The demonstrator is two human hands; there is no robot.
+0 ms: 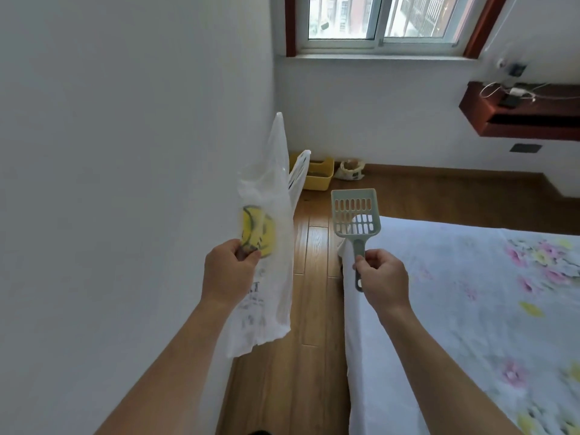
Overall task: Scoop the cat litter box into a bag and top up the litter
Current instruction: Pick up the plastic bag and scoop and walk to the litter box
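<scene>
A thin translucent white plastic bag with a yellow printed logo (266,246) is pinched in the left hand (230,271), fingers closed on its side, not its mouth; the handles stick up loose. A pale grey-green slotted plastic litter scoop (354,216) is held upright by the right hand (381,274), fingers clamped round the lower handle.

Risks, judged: the bag is gripped mid-body and its mouth is not seen to be opened, so scooped clumps could miss it and land on the floor unless it is re-gripped. The film looks flimsy and could be torn by the scoop edge or by heavy wet litter. The scoop is held near the handle end, so a loaded head could tip and spill.

The yellow plastic litter box (318,175) is seen far off on the floor in the corner under the window, partly hidden by the bag; grey litter is visible inside. A small open-topped cream bag (350,169), probably spare litter, is set just right of it.

The floor is brown wood plank (309,309), a narrow strip between the white wall (125,152) on the left and a bed with a white floral sheet (470,293) on the right. A dark red wooden wall shelf (518,111) with cables is mounted far right.
</scene>
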